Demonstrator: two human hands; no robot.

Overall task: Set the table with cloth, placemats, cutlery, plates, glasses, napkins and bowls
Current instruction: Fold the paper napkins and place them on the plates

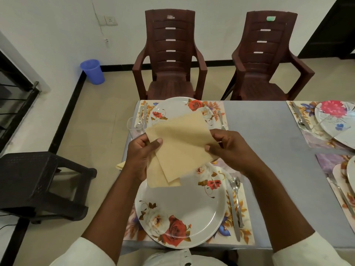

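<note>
Napkins (178,144) held over near plate (182,210), not yet placed.
I see left hand (142,156) and right hand (228,148) both pinching the stack; peeling one could drag a second off, or knock the glass (134,124).

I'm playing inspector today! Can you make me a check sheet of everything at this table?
Surface: grey tablecloth covers the table.
Job's things: near plate and far plate lie on floral placemats; knife and spoon right of the near plate; glass left of the far plate; more plates and cutlery at the right edge.
Clutter: a folded yellow piece at the table's left edge.
Hands: left hand and right hand both pinch beige napkins above the plates.
Cables: a thin wire runs down the wall by the socket.
Surroundings: two brown chairs, blue bin, black stool.
</note>
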